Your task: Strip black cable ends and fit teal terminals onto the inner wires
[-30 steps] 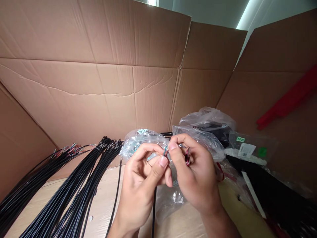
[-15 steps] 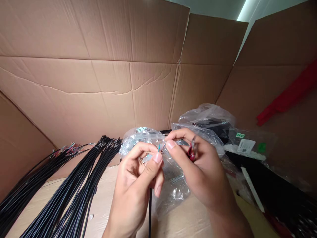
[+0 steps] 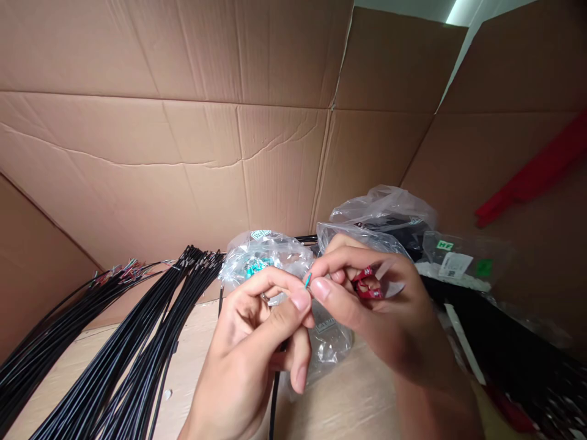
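My left hand [image 3: 257, 348] pinches the end of a black cable [image 3: 274, 403] that hangs down between my wrists; its thin teal wire tip [image 3: 307, 280] sticks up between thumb and forefinger. My right hand [image 3: 371, 318] meets it from the right, thumb and forefinger pinched at that same tip. A small red connector [image 3: 369, 284] is tucked among the curled fingers of my right hand. Both hands hover just above the wooden table [image 3: 192, 366], in front of clear plastic bags.
A thick bundle of black cables [image 3: 137, 342] fans across the table at the left, some ends showing coloured wires [image 3: 121, 270]. Clear plastic bags [image 3: 266, 256] of small parts lie behind my hands, more bags [image 3: 454, 269] at the right. Cardboard walls [image 3: 183, 153] surround the table.
Both hands have come a little closer to the camera and slightly lower. My right hand has turned, so the red connector now shows more openly among its fingers.
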A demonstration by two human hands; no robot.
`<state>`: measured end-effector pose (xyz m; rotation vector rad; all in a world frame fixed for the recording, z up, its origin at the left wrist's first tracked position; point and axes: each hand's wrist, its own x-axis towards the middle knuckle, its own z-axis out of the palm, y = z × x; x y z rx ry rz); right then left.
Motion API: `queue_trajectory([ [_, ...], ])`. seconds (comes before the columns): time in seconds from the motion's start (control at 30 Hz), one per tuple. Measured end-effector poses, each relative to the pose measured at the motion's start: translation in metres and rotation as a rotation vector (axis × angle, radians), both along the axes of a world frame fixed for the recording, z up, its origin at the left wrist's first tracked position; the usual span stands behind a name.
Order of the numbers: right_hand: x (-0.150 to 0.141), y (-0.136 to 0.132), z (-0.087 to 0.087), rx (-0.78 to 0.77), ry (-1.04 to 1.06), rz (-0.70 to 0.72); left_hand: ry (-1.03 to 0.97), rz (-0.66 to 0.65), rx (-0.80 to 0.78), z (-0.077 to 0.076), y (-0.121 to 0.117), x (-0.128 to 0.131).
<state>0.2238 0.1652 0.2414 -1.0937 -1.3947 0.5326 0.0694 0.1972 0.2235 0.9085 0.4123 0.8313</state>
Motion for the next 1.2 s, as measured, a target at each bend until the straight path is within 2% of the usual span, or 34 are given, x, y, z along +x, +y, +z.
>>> queue_trajectory([
  [0.27,0.007,0.001,0.001,-0.057,0.033,0.105,0.079,-0.073,-0.017,0.002,0.0,-0.005],
  [0.77,0.008,0.002,-0.003,-0.106,0.054,0.12,0.134,-0.058,-0.095,0.007,0.002,-0.007],
  [1.07,0.007,-0.002,0.001,-0.127,0.027,0.092,0.318,0.045,0.069,0.002,-0.002,-0.011],
  [1.2,0.009,-0.002,0.0,-0.124,0.038,0.11,0.329,0.078,0.144,-0.001,-0.005,-0.014],
])
